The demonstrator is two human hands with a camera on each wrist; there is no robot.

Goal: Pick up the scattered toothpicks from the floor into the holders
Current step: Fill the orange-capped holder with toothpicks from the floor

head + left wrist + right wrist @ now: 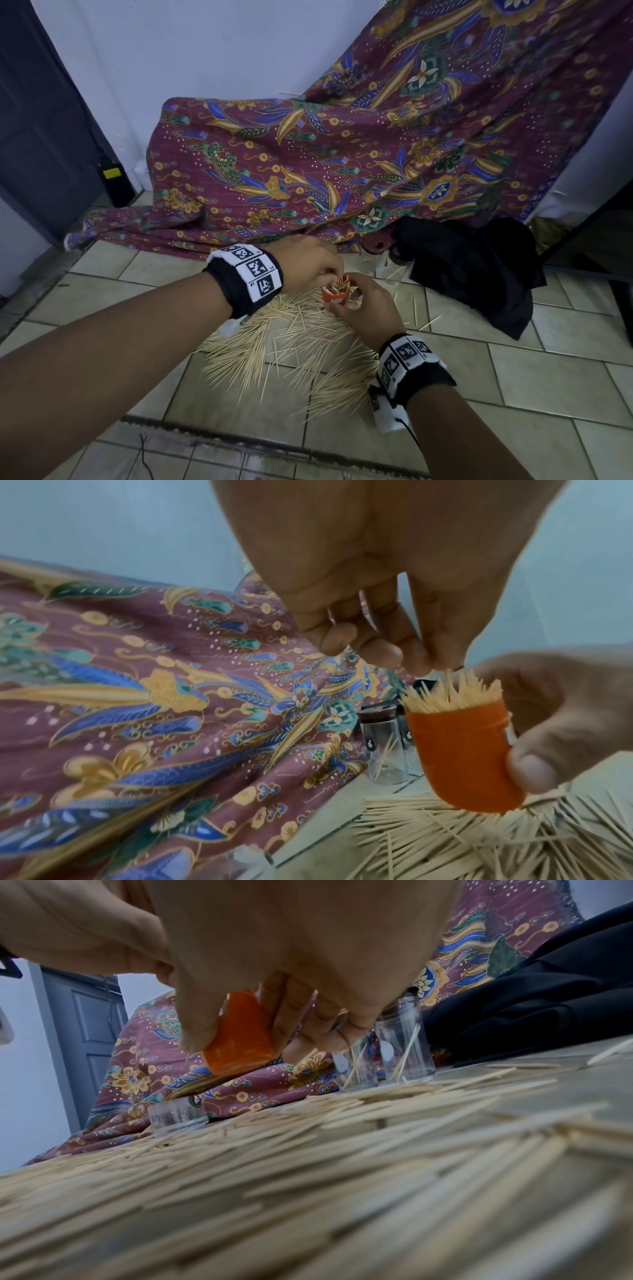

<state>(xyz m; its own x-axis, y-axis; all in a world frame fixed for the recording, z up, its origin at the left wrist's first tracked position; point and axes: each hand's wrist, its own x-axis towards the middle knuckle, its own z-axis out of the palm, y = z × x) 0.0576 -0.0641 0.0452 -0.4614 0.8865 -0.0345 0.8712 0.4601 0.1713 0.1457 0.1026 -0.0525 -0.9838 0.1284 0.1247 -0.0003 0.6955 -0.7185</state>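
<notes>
Gripping the orange holder (335,295), the right hand (366,310) has its thumb on one side and fingers curled round the other, keeping it lifted off the floor and slightly tilted. Holder is packed with toothpicks, tips sticking out of its open top. Left hand (308,263) is right above that top, fingers bunched together and pointing down at the tips (452,693); fingertips (383,650) close together, whether they pinch a toothpick cannot be told. Both wrists wear black bands with printed square markers.

Under the holder and spreading toward the person, the loose toothpicks (291,349) lie in a thick fan on the tiled floor (513,377); a few strays lie farther right of the holder. Just beyond the holder, toward the wall, two clear holders (404,1042) stand upright side by side, each with only a few toothpicks leaning inside. Left of the orange holder in the right wrist view, a low clear cap (178,1115) sits on the floor at the pile's edge.

Behind the clear holders a purple floral cloth (308,164) drapes down from the wall onto the floor. Right of them lies a black cloth (479,270). Far left of the orange holder, a dark door (41,120).
</notes>
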